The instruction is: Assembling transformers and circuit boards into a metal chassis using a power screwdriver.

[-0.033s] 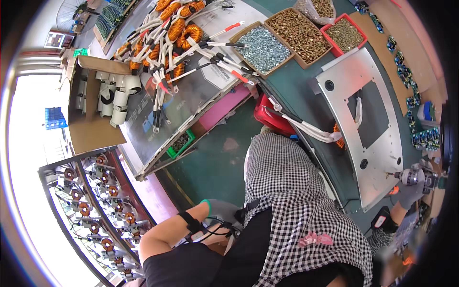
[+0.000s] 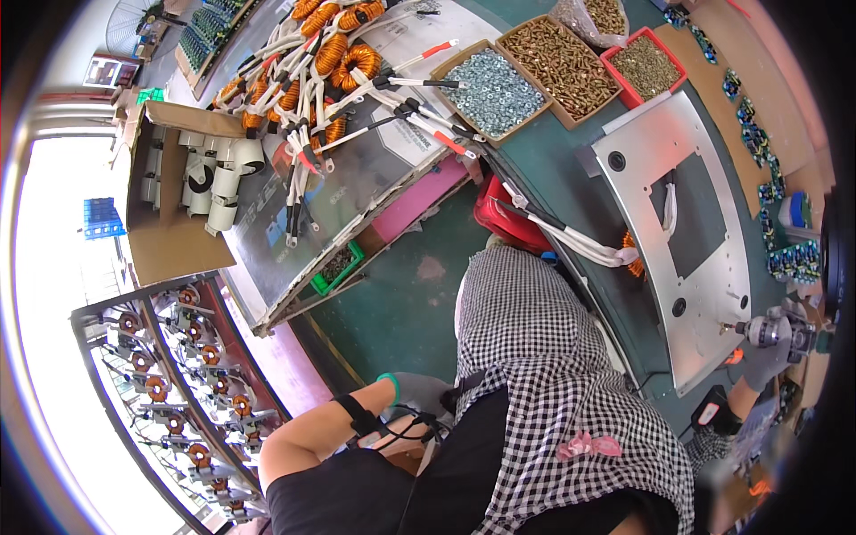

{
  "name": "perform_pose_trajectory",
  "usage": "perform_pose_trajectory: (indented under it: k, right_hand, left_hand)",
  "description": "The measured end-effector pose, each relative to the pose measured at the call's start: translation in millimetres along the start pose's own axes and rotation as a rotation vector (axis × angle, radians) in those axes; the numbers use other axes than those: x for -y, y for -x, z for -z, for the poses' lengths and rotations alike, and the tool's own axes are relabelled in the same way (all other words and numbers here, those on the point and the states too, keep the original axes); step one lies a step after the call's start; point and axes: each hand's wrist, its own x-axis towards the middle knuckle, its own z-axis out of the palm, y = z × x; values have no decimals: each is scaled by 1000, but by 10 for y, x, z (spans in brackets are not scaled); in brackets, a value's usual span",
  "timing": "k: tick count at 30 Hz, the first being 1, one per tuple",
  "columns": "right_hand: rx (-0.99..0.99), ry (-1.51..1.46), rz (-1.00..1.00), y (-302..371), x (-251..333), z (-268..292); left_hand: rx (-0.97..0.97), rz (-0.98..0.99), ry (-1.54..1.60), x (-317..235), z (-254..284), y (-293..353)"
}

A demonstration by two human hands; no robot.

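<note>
At the right, my right hand (image 2: 765, 361), in a grey glove, is wrapped round a power drill (image 2: 769, 331). The drill's tip meets or sits just over the lower right corner of a silver metal panel (image 2: 635, 152), which has a large cut-out and several holes. My left hand (image 2: 417, 394), gloved in grey with a green cuff, rests at my waist against the checked apron (image 2: 526, 303), far from the panel. Its fingers are hidden. Beside the panel, a copper-wound coil (image 2: 632, 254) with white cable leads (image 2: 580, 242) lies partly under its edge.
Open boxes of silver nuts (image 2: 499, 92) and brass-coloured bolts (image 2: 560, 69), plus a red bin (image 2: 685, 73) of small fasteners, stand beyond the panel. Copper coils (image 2: 332, 55) pile on the left table. A carton (image 2: 174, 259) holds white casters. A red stool (image 2: 504, 218) is below the bench edge.
</note>
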Motion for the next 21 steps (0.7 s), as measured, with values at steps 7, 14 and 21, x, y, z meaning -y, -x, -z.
perform_pose_trajectory:
  k: [7,14,21]
  right_hand:
    - [-30,40,0,32,93,-144]
    - [10,-50,-34,31,94,-126]
    - [-223,-54,-44,99,38,-82]
  left_hand:
    - [-32,6,20,-21,158,376]
    - [177,75,-25,-329,626,905]
    - [139,62,-148,-1038,1193,1317]
